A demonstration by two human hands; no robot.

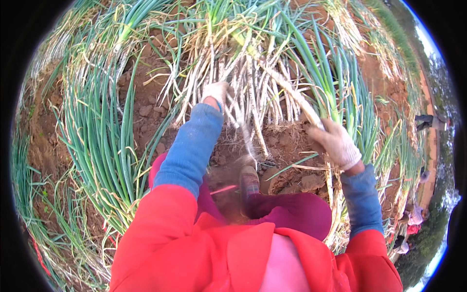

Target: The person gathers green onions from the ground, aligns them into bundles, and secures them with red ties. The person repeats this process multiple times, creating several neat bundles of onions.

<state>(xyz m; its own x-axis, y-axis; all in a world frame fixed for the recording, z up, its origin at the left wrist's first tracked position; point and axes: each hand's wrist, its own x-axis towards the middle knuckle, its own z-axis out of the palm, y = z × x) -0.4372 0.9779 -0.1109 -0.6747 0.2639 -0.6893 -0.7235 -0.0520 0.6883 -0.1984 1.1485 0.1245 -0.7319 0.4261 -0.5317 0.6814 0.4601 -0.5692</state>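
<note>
A pale work glove covers my left hand (216, 91), its fingers closed over the white stems at the left of a heap of spring onions (265, 95). Blurred by motion, a white stalk (245, 134) slants down from near that hand toward my shoe; whether the hand grips it or other stems is hard to see. On the right, my gloved right hand (339, 146) is wrapped round the lower white end of a thick spring onion (297, 97). That onion slopes up and left across the heap. The heap's roots face me, its green leaves point away.
Long green spring onions (97, 131) lie in a row to my left, and more leaves (357, 92) lie beyond my right hand. Brown clods of soil (311, 182) lie by my shoe (249, 182). Other people (413, 219) are small at the far right edge.
</note>
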